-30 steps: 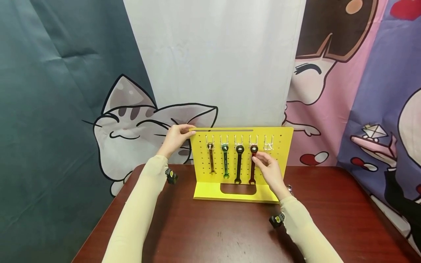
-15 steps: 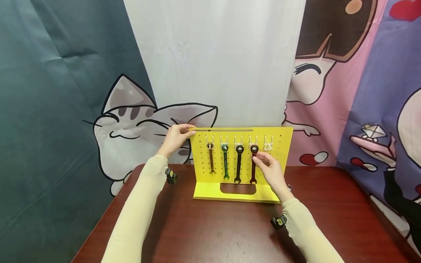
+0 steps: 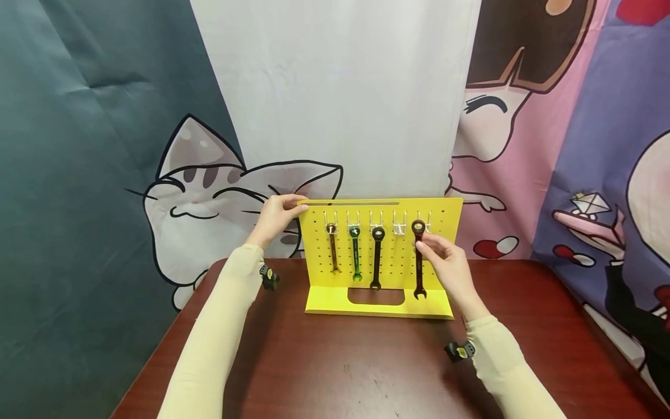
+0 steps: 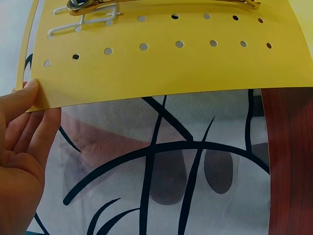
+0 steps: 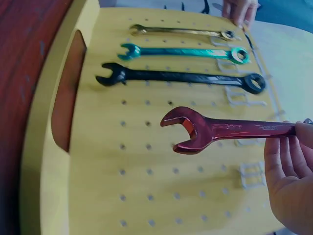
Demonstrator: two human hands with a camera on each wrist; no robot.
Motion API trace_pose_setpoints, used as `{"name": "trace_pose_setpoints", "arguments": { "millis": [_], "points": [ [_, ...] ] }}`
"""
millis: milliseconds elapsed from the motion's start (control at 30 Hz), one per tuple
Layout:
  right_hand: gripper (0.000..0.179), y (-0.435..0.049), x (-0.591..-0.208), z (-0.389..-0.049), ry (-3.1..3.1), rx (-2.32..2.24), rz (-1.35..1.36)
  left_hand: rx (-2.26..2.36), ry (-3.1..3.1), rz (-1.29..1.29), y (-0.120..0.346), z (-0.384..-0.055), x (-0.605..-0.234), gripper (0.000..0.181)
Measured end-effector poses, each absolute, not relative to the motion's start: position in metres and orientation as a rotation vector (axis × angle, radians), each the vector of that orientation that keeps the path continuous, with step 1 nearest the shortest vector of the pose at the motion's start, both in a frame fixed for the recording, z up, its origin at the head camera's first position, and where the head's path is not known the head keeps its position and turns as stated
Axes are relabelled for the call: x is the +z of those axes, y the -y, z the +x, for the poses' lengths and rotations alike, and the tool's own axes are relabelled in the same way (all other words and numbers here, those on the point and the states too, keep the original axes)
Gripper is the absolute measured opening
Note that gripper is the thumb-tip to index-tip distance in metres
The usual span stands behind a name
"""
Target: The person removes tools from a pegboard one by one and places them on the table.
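Note:
My right hand (image 3: 451, 265) pinches a dark red ratchet wrench (image 5: 234, 128) near its ring end. The wrench hangs upright off the hooks, in front of the right part of a yellow pegboard (image 3: 445, 224), its open jaw pointing down. At the board's upper left corner, my left hand (image 3: 276, 218) grips the edge between thumb and fingers. A gold wrench (image 3: 333, 250), a green wrench (image 3: 356, 256) and a black wrench (image 3: 377, 259) hang in a row on white hooks. The fourth hook (image 3: 399, 228) is bare, and the red wrench partly covers the fifth.
The pegboard stands on a yellow base (image 3: 327, 299) with a cut-out, on a dark red wooden table (image 3: 314, 355). Behind the table hangs a cartoon-printed curtain (image 3: 335, 105). Each wrist carries a small black camera (image 3: 269, 278).
My right hand has taken the red wrench off the fourth hook and moved it right and toward me. My left hand keeps its grip on the board's corner. The head view has shifted slightly.

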State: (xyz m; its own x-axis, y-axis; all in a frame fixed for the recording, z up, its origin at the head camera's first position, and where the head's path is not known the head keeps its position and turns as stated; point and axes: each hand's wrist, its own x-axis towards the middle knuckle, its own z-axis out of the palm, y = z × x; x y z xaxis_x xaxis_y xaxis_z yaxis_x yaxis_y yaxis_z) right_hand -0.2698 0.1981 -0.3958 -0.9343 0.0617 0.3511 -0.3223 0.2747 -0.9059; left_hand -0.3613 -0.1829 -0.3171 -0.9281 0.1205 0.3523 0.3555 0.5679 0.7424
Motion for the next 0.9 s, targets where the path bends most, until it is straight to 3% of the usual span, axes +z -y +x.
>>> {"name": "trace_pose_setpoints", "arguments": {
  "millis": [467,900],
  "points": [
    [0.046,-0.269,-0.366,-0.254,2.169,1.663,0.117,-1.286,2.539,-0.393,0.184,-0.367,-0.314,0.028],
    [0.042,-0.306,-0.385,-0.257,2.361,1.691,-0.021,-1.321,2.55,-0.364,0.184,-0.367,-0.312,0.026]
  ]
}}
